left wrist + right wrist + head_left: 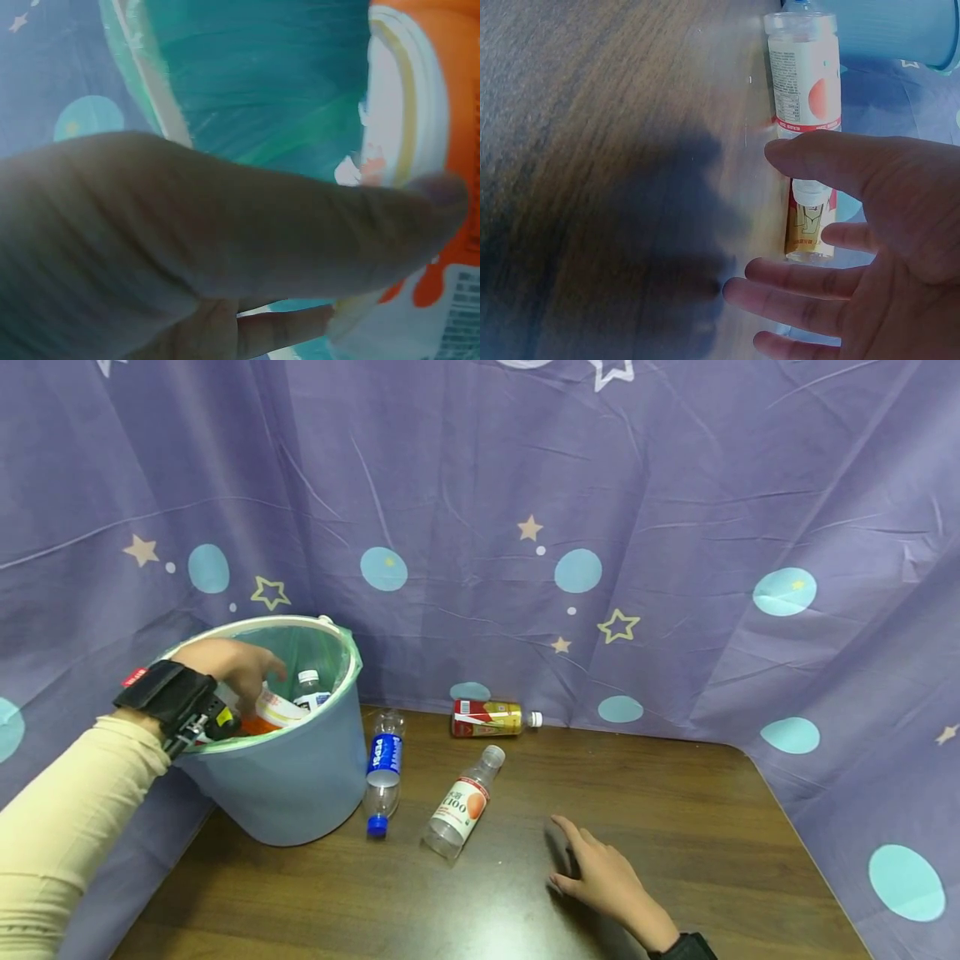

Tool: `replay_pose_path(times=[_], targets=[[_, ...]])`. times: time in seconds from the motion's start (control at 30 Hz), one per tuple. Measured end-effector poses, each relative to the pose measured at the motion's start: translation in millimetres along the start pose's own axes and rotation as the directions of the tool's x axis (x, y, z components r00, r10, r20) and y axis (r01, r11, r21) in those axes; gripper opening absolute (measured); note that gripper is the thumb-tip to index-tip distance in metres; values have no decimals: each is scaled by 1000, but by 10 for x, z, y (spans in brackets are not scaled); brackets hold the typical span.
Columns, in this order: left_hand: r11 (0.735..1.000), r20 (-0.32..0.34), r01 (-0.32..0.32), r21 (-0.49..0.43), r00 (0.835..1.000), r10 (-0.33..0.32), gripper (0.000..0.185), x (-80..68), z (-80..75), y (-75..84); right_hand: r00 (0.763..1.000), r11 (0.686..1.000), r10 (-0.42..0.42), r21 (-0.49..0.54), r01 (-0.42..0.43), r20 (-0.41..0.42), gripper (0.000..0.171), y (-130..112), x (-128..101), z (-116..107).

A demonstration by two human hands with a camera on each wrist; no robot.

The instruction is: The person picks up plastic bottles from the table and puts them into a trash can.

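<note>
The right hand (603, 877) is bare, fingers spread low over the counter (712, 827); beyond it, the peach-labelled bottle (461, 807) lies on its side (probably light, slick and easily dented, best taken round the label). Farther off, inside the bucket (292, 797), the left hand's (234, 667) thumb overlaps an orange-and-white container (281, 707), likely light and smooth; whether its fingers pinch it, I cannot tell.
</note>
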State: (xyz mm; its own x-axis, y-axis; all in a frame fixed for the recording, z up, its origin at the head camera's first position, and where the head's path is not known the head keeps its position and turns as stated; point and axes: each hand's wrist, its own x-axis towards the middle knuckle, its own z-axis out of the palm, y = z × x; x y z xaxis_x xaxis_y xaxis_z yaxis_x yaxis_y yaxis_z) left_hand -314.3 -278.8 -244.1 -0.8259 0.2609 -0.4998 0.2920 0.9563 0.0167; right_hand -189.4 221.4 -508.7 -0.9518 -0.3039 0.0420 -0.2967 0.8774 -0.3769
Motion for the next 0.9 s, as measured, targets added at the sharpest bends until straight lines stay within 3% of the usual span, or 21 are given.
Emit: replay_pose_path(times=[0.13,0.3,0.47,0.57,0.67,0.8,0.9], targets=[[1000,-28,-15,-3,999,15,72,-13,-42,33,1000,1000,8,15,-8,15,87,2,2,-8],[999,-147,-19,30,989,23,74,-40,-92,92,1000,1000,6,18,-6,11,86,-1,-3,-7],[999,-281,-20,33,959,29,66,-65,-139,176,1000,1000,-1,5,1,-3,86,10,-2,-2],[999,-365,7,47,931,11,58,-80,-169,249,1000,1000,-8,-3,8,-9,86,17,2,-9],[996,-473,21,86,881,22,51,-93,-191,343,1000,1000,-16,-5,16,-7,84,19,8,-30],[989,-629,6,149,772,90,49,-115,-190,512,1000,1000,-21,-7,21,-7,82,38,42,-90],[983,-709,-9,185,691,140,49,-140,-171,679,1000,1000,-25,-16,25,-18,80,53,82,-150]])
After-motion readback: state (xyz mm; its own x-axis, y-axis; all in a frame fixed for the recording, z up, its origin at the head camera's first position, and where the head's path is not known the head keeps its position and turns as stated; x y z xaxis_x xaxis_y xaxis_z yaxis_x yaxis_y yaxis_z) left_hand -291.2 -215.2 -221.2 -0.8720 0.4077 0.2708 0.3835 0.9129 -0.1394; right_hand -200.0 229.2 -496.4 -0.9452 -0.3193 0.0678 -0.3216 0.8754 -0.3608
